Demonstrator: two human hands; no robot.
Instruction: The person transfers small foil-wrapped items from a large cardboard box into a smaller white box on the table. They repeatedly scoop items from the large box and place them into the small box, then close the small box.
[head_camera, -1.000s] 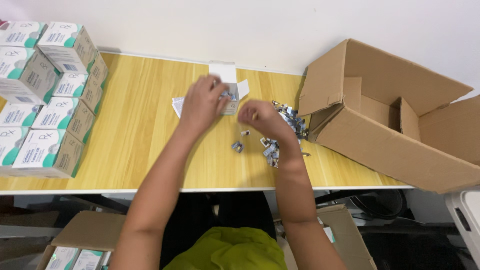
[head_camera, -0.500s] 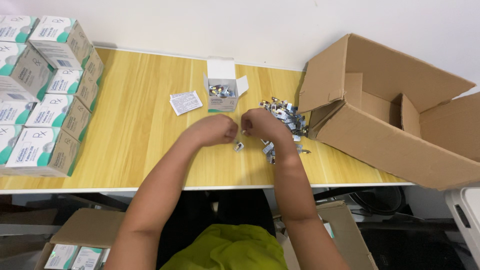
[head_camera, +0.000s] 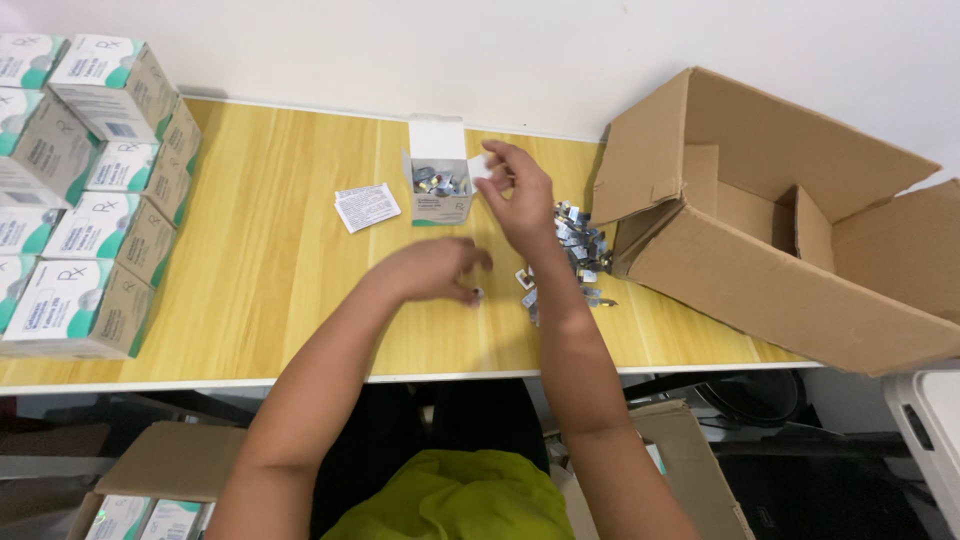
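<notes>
Table (head_camera: 280, 290) of pale yellow wood-grain laminate, smooth with a soft sheen. Small open box (head_camera: 440, 185) of thin white card, matt. Little packets (head_camera: 580, 245) of shiny silver foil, crinkled, glinting. Folded leaflet (head_camera: 366, 207) of thin printed paper. Large carton (head_camera: 800, 290) of brown corrugated cardboard, dull, rough-edged. Stacked boxes (head_camera: 90, 190) of smooth coated card.

stacked cartons (head_camera: 90, 190) | folded leaflet (head_camera: 366, 207) | big cardboard box (head_camera: 790, 250)

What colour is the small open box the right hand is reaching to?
White with a green band low on its front, seen in the head view: small open box, right hand.
</notes>
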